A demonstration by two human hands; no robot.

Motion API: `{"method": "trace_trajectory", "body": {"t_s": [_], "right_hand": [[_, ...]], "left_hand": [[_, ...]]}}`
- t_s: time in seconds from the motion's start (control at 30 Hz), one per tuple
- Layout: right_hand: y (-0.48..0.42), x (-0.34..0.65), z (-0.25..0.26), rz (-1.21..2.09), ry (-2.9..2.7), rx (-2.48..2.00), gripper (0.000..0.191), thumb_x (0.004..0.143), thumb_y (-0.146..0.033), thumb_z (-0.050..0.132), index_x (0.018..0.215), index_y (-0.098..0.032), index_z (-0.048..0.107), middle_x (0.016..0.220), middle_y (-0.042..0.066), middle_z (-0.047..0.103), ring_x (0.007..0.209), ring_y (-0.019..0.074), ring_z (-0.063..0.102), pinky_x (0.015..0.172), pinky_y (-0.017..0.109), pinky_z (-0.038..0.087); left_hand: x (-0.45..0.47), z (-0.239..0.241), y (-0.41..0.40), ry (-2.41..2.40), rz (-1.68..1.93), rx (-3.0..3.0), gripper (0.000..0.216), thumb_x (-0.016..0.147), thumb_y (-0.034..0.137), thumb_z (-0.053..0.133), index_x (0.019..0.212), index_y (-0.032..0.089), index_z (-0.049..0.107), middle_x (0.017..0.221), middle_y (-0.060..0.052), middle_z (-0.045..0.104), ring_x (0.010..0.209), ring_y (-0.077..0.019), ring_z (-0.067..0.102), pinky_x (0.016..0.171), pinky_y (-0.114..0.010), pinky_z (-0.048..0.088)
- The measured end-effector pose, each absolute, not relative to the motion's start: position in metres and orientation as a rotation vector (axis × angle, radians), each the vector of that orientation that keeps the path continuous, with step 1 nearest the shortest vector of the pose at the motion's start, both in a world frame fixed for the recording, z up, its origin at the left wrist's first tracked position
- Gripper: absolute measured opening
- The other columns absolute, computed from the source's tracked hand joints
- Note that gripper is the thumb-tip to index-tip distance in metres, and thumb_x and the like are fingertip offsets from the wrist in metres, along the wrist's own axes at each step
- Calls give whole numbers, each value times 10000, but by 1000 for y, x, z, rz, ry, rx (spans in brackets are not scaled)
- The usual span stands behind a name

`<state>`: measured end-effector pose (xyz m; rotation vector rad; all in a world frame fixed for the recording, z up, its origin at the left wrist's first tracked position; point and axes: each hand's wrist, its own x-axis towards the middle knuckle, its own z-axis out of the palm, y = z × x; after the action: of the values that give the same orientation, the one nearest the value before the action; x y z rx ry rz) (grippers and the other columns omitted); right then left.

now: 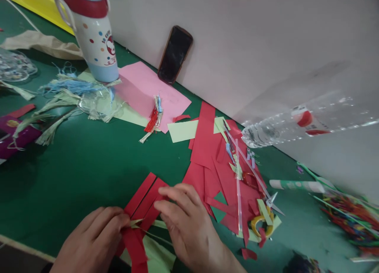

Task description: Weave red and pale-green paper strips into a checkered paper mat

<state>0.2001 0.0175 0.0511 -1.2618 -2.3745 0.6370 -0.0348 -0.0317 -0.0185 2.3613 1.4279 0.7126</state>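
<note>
My left hand (94,241) and my right hand (186,225) meet at the near edge of the green table (89,174). Both pinch a bundle of red paper strips (145,204) crossed with pale green strips (156,225). The left fingers are closed on the strips' lower end, where a red strip (134,247) hangs toward me. My right fingers press together on the strips' upper part.
A heap of red and green paper scraps (219,170) lies right of my hands, with yellow-handled scissors (263,217) and a clear ruler (238,186). A clear plastic bottle (296,123) lies on its side. A glue stick (296,185), phone (174,54), pink sheet (148,91), flask (94,32) and tassels (74,95) are about.
</note>
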Motion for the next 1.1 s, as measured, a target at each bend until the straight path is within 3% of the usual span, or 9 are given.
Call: {"method": "trace_trajectory", "body": {"t_s": [0.1, 0.17, 0.23, 0.4, 0.63, 0.87, 1.1], "right_hand": [[27, 196, 53, 636, -2453, -1284, 298, 968, -113, 423, 1168, -216, 617, 1034, 54, 731, 926, 191, 643, 819, 335, 457], [35, 193, 56, 735, -2520, -1414, 243, 983, -163, 451, 1145, -228, 620, 860, -3, 740, 723, 160, 655, 677, 299, 432], [41, 191, 60, 850, -2620, -1506, 156, 976, -231, 523, 1075, -248, 643, 803, -38, 730, 644, 147, 646, 603, 284, 394], [45, 192, 64, 1008, -2833, -1344, 70, 927, -292, 612, 909, -243, 659, 852, -33, 708, 792, 152, 650, 647, 269, 404], [41, 188, 60, 828, -2935, -1275, 124, 926, -231, 579, 819, -213, 639, 890, 9, 665, 796, 167, 556, 642, 298, 391], [58, 177, 52, 594, -2918, -1212, 124, 962, -273, 574, 895, -218, 661, 881, 15, 660, 810, 189, 497, 683, 335, 353], [68, 168, 43, 504, -2795, -1240, 118, 960, -268, 583, 1047, -216, 643, 981, 26, 666, 897, 209, 506, 740, 355, 393]], "left_hand": [[-35, -16, -27, 1408, 758, 2429, 246, 889, 95, 407, 982, 252, 573, 896, 9, 689, 783, -142, 662, 734, -265, 508], [-35, -16, -25, 1399, 760, 2459, 247, 887, 83, 400, 970, 246, 565, 887, 8, 690, 765, -141, 661, 726, -264, 508], [-36, -17, -25, 1365, 737, 2475, 269, 877, 71, 394, 986, 248, 563, 892, 8, 690, 753, -138, 662, 715, -260, 512], [-37, -21, -30, 1394, 732, 2420, 269, 880, 88, 400, 1010, 254, 568, 912, 2, 697, 797, -152, 672, 764, -279, 519], [-42, -28, -36, 1391, 682, 2372, 321, 877, 100, 434, 1094, 279, 588, 965, 8, 696, 821, -151, 664, 761, -266, 515], [-36, -24, -38, 1433, 660, 2311, 504, 830, 99, 411, 1189, 397, 600, 936, 7, 675, 779, -156, 640, 677, -246, 502], [-40, -24, -33, 1348, 736, 2369, 302, 926, 172, 424, 1159, 282, 581, 938, -5, 702, 764, -149, 657, 715, -241, 520]]}}
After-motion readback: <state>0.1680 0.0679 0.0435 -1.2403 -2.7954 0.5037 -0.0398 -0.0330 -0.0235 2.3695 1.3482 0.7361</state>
